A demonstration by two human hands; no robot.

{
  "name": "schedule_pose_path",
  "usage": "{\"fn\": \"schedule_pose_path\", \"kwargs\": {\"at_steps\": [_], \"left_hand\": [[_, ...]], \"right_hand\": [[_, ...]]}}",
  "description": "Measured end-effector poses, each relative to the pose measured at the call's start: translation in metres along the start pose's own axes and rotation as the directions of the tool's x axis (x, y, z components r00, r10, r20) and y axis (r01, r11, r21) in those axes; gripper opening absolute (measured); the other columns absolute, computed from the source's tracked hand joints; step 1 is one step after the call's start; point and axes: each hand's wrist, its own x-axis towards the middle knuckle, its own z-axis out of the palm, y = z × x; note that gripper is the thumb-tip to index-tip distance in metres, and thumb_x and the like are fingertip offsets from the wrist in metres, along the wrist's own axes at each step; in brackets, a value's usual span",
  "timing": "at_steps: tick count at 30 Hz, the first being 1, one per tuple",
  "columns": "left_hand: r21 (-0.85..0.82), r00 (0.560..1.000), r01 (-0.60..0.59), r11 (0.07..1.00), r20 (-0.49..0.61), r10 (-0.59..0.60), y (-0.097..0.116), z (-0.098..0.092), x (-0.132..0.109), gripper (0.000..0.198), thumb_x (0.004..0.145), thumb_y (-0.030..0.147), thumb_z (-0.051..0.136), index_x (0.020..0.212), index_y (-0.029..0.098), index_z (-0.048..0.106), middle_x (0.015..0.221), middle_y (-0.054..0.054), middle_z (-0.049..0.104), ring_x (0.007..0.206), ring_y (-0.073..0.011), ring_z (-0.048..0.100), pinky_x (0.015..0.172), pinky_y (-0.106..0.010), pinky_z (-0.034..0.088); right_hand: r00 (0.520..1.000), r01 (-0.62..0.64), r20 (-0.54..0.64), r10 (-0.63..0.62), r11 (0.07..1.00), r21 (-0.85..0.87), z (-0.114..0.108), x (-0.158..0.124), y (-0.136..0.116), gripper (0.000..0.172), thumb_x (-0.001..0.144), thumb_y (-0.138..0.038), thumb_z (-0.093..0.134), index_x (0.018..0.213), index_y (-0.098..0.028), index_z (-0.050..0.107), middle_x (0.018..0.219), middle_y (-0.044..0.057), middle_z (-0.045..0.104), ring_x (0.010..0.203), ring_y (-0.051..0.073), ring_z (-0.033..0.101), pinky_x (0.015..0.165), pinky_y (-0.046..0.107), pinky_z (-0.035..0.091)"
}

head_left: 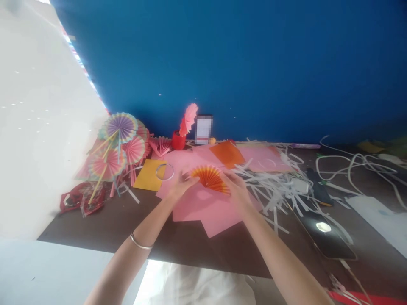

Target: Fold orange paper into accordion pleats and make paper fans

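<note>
Between my two hands an orange and yellow pleated paper fan (208,178) is spread into a half circle, above overlapping sheets of pink paper (193,209). My left hand (186,181) grips the fan's left end, with the thumb along the near side. At the right end my right hand (234,183) is closed on the folds, its fingers partly hidden. Just left of the fan lie a yellow sheet (148,176) and a thin ring (164,164). Behind it is an orange sheet (227,154).
Finished paper fans on sticks (119,127) crowd the left side. A red cup (178,140) holds a pink fan near the blue wall. White paper strips (270,186) pile up at right, beside a phone (327,237) and white cables (356,163).
</note>
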Motion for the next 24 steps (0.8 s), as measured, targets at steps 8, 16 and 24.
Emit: {"fn": "schedule_pose_path", "kwargs": {"at_steps": [8,16,24], "left_hand": [[0.072,0.997,0.055,0.996,0.050,-0.059,-0.014,0.006,0.001,0.077,0.052,0.020,0.083,0.119,0.022,0.044,0.098,-0.007,0.065,0.094,-0.0227,0.062,0.092,-0.046,0.045],[0.050,0.997,0.046,0.998,0.065,-0.049,-0.010,-0.001,0.005,0.063,0.061,0.023,0.077,0.116,0.023,0.048,0.095,-0.007,0.067,0.094,-0.0218,0.063,0.090,-0.042,0.046],[-0.051,0.999,0.042,0.998,-0.030,-0.043,-0.018,-0.007,0.009,0.059,0.064,0.028,0.074,0.115,0.024,0.043,0.085,0.000,0.062,0.087,-0.0163,0.063,0.085,-0.035,0.050]], "right_hand": [[1.000,0.020,0.012,-0.020,1.000,-0.014,0.007,-0.004,-0.003,0.030,0.069,-0.045,0.068,0.085,-0.020,0.070,0.088,0.006,0.071,0.084,0.023,0.065,0.075,0.036,0.051],[0.999,0.038,0.001,-0.038,0.998,-0.049,0.003,-0.002,0.001,0.031,0.070,-0.046,0.067,0.087,-0.020,0.069,0.087,0.006,0.070,0.087,0.024,0.064,0.078,0.037,0.050],[0.991,0.133,0.028,-0.130,0.977,-0.166,0.003,0.001,0.012,0.037,0.068,-0.045,0.069,0.096,-0.021,0.060,0.087,0.005,0.067,0.082,0.020,0.063,0.076,0.034,0.050]]}}
